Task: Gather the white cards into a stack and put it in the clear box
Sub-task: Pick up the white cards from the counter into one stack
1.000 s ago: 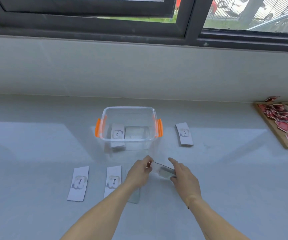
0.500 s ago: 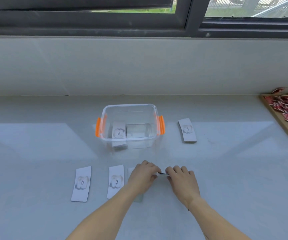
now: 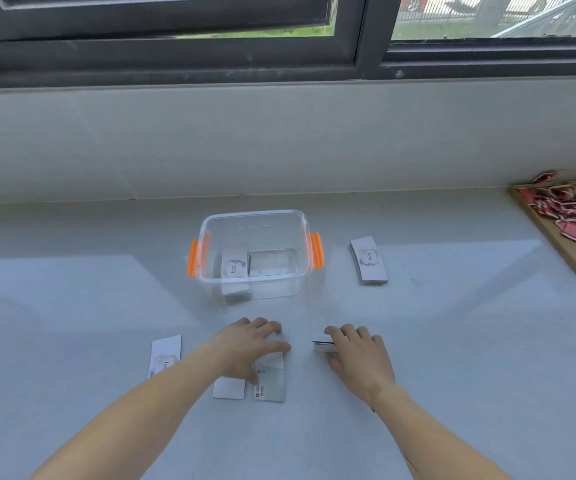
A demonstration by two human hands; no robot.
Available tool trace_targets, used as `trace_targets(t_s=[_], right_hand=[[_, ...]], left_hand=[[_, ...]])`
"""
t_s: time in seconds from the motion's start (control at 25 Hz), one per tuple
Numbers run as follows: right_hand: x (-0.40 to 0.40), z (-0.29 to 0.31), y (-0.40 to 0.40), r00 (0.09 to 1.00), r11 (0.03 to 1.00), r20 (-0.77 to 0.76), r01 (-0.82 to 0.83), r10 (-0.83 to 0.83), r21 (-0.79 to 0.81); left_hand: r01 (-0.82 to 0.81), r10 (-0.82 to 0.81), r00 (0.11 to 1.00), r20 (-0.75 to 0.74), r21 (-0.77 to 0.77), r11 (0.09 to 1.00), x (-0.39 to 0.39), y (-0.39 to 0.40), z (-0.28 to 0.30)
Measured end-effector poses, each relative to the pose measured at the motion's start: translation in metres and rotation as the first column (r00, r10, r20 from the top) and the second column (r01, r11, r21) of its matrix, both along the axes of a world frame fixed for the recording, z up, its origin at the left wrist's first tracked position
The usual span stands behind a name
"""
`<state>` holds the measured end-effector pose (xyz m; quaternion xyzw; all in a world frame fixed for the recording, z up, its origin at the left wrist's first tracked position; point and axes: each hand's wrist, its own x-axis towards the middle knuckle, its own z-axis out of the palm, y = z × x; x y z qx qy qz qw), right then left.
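Note:
The clear box [image 3: 255,216] with orange latches stands mid-table, holding a white "love" card stack [image 3: 234,267] and a grey card. My right hand [image 3: 359,355] grips a thin stack of cards [image 3: 324,347] by its edge, just above the table in front of the box. My left hand [image 3: 248,348] lies flat, fingers spread, over a white card [image 3: 229,388] and a grey-faced card [image 3: 270,384]. Another white card [image 3: 164,355] lies left of it, partly behind my forearm. A white card stack [image 3: 369,259] rests right of the box.
A wooden board [image 3: 556,244] with several red cards lies at the far right. A low wall and a window frame run along the back of the pale table.
My hands have parted: the right one keeps the thin stack and has shifted right, the left one has let go and dropped flat onto the cards at the left.

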<state>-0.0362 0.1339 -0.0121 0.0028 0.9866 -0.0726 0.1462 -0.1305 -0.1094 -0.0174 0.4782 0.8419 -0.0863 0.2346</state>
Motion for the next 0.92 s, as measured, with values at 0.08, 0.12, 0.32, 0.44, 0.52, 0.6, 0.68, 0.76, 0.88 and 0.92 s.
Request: trace_targets(t_s=[0.08, 0.12, 0.32, 0.44, 0.52, 0.6, 0.68, 0.76, 0.88, 0.92], right_hand=[[0.001, 0.0, -0.001, 1.0, 1.0, 0.002, 0.0, 0.0, -0.003], [0.002, 0.0, -0.001, 1.0, 1.0, 0.005, 0.002, -0.002, -0.007], [0.002, 0.001, 0.0, 1.0, 1.0, 0.01, 0.006, -0.005, -0.017], [0.003, -0.002, 0.0, 1.0, 1.0, -0.006, 0.006, -0.006, -0.016], [0.003, -0.005, 0.0, 1.0, 1.0, -0.023, 0.005, -0.006, -0.025], [0.004, -0.009, 0.0, 0.999, 0.998, -0.053, 0.008, -0.011, -0.058], [0.006, -0.011, 0.001, 0.997, 0.997, -0.075, 0.01, -0.016, -0.077], [0.008, -0.013, 0.0, 0.997, 0.998, -0.082, 0.01, -0.015, -0.065], [0.009, -0.014, -0.001, 0.996, 1.0, -0.091, 0.0, -0.001, -0.012], [0.01, -0.014, -0.002, 0.996, 1.0, -0.092, -0.003, 0.003, -0.001]], left_hand=[[-0.048, 0.048, 0.999, 0.003, 0.008, 0.999, 0.002, 0.002, -0.002], [-0.069, 0.069, 0.998, -0.001, 0.017, 0.997, 0.002, 0.004, -0.001], [-0.257, 0.275, 0.96, -0.043, 0.245, 0.935, -0.004, 0.003, 0.008], [-0.385, 0.453, 0.886, -0.105, 0.379, 0.842, -0.007, -0.005, 0.012], [-0.45, 0.547, 0.817, -0.182, 0.39, 0.803, -0.006, -0.004, 0.011], [-0.471, 0.562, 0.812, -0.158, 0.391, 0.791, 0.0, 0.007, 0.01], [-0.464, 0.528, 0.846, -0.075, 0.386, 0.797, 0.009, 0.022, 0.006], [-0.445, 0.484, 0.875, -0.011, 0.377, 0.812, 0.018, 0.04, 0.004], [-0.45, 0.44, 0.891, 0.112, 0.34, 0.826, 0.035, 0.064, 0.001], [-0.458, 0.431, 0.889, 0.156, 0.333, 0.824, 0.039, 0.069, 0.0]])
